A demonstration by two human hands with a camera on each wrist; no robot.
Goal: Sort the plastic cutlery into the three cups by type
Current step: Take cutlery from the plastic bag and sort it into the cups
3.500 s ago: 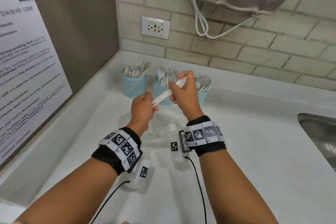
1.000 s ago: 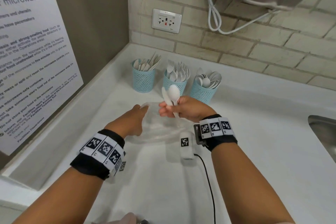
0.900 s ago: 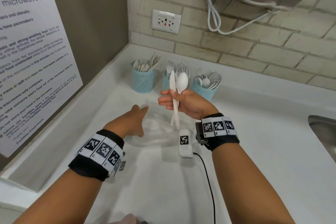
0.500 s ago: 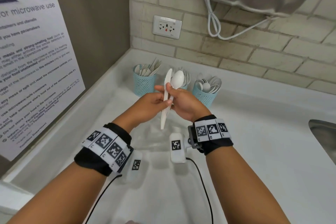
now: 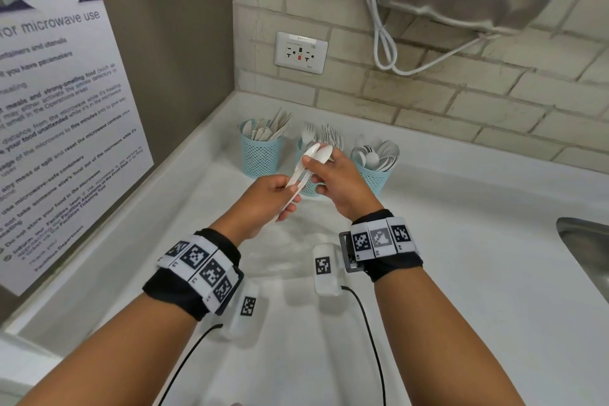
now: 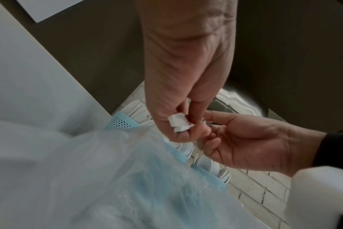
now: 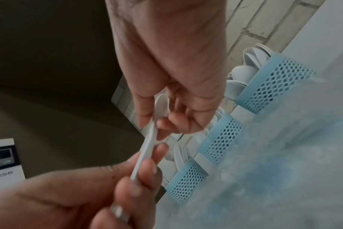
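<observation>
Now two white spoons (image 5: 304, 171) lie side by side in the air just in front of the middle cup (image 5: 309, 186), both hands on them. The left hand (image 5: 263, 204) pinches the handle ends between thumb and fingers; the right hand (image 5: 336, 184) pinches the bowls, thumb on top. Knives fill the left cup (image 5: 260, 155), forks the middle, spoons the right cup (image 5: 374, 176). All three stand in a row on the white counter (image 5: 461, 257), with a clear bag (image 6: 108, 178) just below the hands.

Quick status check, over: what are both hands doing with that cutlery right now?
Left hand grips the handle ends, right hand pinches the bowl ends of two white spoons. Held above the counter, in front of the middle cup. Spoon cup just right, unblocked.
</observation>
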